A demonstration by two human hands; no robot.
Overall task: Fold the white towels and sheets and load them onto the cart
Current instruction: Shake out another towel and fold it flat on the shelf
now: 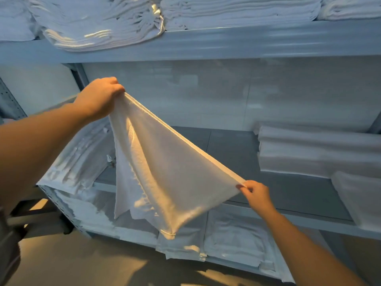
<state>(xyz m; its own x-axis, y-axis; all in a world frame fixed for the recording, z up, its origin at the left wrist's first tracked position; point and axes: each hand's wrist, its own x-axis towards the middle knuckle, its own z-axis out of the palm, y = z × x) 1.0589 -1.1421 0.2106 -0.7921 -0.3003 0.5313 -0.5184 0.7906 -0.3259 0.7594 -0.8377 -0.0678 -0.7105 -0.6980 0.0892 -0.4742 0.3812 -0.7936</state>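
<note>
Towel (165,178) first — a white one, held up in the air in front of the shelving, stretched by its top hem between the two hands. The left hand (99,98) has its fingers curled round one corner, high and to the left; the right hand (255,195) pinches the other corner between thumb and fingertips, lower and nearer on the right. That slanted hem is pulled taut, and the cloth below hangs loose in a pointed drape, one bottom corner dangling lowest. Holding it by two corners this way probably lets its weight pull it flat, so the edges can be matched for a fold.

Behind it, the middle shelf (237,153) is mostly bare in the centre, with folded white stacks (309,149) at the right end and more linen at the left. The top shelf (226,40) carries thick piles of folded towels, and the bottom shelf holds flat folded pieces — likely where this one goes once folded, though I cannot tell which level is meant.
</note>
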